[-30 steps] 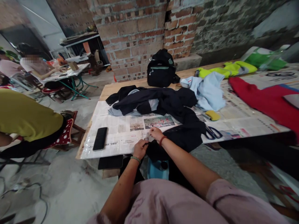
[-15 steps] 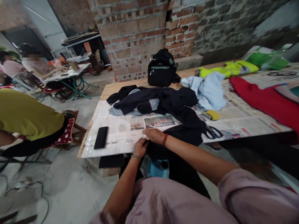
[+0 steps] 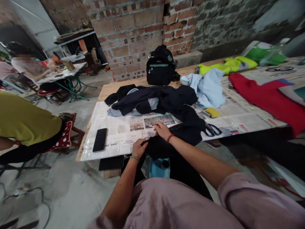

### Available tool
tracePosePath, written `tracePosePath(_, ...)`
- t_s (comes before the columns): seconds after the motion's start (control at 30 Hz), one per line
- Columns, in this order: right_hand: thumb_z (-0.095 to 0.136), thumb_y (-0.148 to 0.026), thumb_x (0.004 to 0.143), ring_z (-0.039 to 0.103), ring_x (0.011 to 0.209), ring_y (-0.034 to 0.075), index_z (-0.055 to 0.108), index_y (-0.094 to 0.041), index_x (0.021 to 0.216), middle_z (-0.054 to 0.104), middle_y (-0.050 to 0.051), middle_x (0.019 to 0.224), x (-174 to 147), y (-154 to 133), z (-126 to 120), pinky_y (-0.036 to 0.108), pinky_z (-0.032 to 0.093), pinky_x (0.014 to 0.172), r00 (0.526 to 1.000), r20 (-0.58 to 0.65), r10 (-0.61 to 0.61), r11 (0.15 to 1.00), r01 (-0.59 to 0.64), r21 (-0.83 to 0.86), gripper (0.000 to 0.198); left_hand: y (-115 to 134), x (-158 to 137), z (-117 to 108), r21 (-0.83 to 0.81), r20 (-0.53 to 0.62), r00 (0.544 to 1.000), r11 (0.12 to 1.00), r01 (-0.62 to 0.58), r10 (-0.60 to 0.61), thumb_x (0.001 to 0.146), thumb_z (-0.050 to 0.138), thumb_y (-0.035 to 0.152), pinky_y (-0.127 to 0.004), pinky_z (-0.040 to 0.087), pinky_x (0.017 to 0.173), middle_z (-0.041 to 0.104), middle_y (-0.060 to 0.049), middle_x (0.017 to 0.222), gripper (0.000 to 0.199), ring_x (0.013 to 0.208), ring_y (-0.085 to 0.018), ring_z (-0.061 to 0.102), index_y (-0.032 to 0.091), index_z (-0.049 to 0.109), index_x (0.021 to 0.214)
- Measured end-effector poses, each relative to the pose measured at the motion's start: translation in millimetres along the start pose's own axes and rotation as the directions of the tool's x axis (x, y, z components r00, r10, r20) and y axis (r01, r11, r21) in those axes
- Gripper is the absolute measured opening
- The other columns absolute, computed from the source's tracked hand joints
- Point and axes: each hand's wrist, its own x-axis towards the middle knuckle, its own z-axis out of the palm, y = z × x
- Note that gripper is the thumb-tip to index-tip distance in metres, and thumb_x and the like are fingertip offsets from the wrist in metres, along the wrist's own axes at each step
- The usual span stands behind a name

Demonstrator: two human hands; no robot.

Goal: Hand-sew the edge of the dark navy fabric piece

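A black garment [image 3: 176,136] lies bunched over the table's near edge and hangs toward my lap. My left hand [image 3: 139,148] pinches its left edge between thumb and fingers. To the right and a little farther off, my right hand [image 3: 162,131] is raised over the cloth, fingertips drawn together. Whatever those fingertips hold, if anything, is too small to see. Farther back, the same dark cloth runs into a heap of navy and grey clothing [image 3: 140,100]. Scissors with dark handles [image 3: 213,129] rest right of the garment.
Newspaper [image 3: 124,127] under clear plastic covers the table. A phone [image 3: 100,140] lies left; a black backpack [image 3: 160,66] stands behind. Light blue cloth [image 3: 211,89], a yellow object [image 3: 213,112] and a red garment [image 3: 259,95] are to the right. A person in an olive top [image 3: 26,117] sits left.
My hands were close together at the cloth's edge. My right hand has since moved away, up and to the right, while my left keeps hold of the garment. The view has shifted slightly.
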Motion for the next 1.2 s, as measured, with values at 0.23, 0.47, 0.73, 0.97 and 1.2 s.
tracePosePath(0.23,0.04,-0.029,0.076,0.048,0.04,0.005,0.046,-0.018,0.083,0.055,-0.003,0.064,-6,44,-14,0.016,0.039,0.04,0.992,-0.126,0.02,0.999,-0.016,0.03,0.015,4,-4,-1,-0.031,-0.008,0.996,0.995,-0.091,0.091,0.075,0.054,0.014,-0.028,0.047,0.081,0.064,-0.002,0.088,0.021,0.084,-0.012,0.058,0.022,0.064,0.092)
tracePosePath(0.47,0.04,-0.03,0.076,0.05,0.043,0.006,0.049,-0.018,0.084,0.057,-0.002,0.065,-8,50,-13,0.017,0.042,0.047,0.991,-0.124,-0.051,0.996,0.042,-0.075,0.017,20,-14,8,0.176,-0.062,0.98,0.969,-0.175,0.188,0.079,0.049,0.015,-0.027,0.046,0.084,0.058,-0.004,0.096,0.02,0.091,-0.013,0.056,0.022,0.064,0.092)
tracePosePath(0.73,0.039,-0.031,0.075,0.05,0.045,0.007,0.048,-0.018,0.083,0.055,-0.003,0.064,-9,53,-15,0.018,0.042,0.048,0.991,-0.109,-0.084,0.996,0.078,-0.051,0.017,24,-31,4,0.266,-0.096,0.982,0.955,-0.135,0.165,0.079,0.047,0.013,-0.028,0.047,0.081,0.053,-0.007,0.106,0.022,0.091,-0.015,0.054,0.02,0.065,0.088)
tracePosePath(0.97,0.039,-0.031,0.075,0.05,0.045,0.007,0.048,-0.018,0.083,0.054,-0.003,0.064,-12,49,-15,0.019,0.042,0.051,0.988,-0.113,-0.101,0.994,0.095,-0.055,0.017,18,-40,1,0.314,-0.086,0.974,0.934,-0.172,0.208,0.079,0.046,0.015,-0.029,0.045,0.085,0.054,-0.005,0.108,0.022,0.095,-0.016,0.053,0.023,0.066,0.086)
tracePosePath(1.2,0.042,-0.031,0.074,0.05,0.044,0.007,0.049,-0.018,0.081,0.055,-0.003,0.062,-13,49,-15,0.019,0.042,0.05,0.986,-0.128,-0.107,0.994,0.104,-0.03,0.016,17,-42,8,0.283,-0.102,0.951,0.925,-0.253,0.291,0.078,0.046,0.011,-0.033,0.046,0.086,0.055,-0.007,0.104,0.02,0.098,-0.017,0.051,0.019,0.064,0.081)
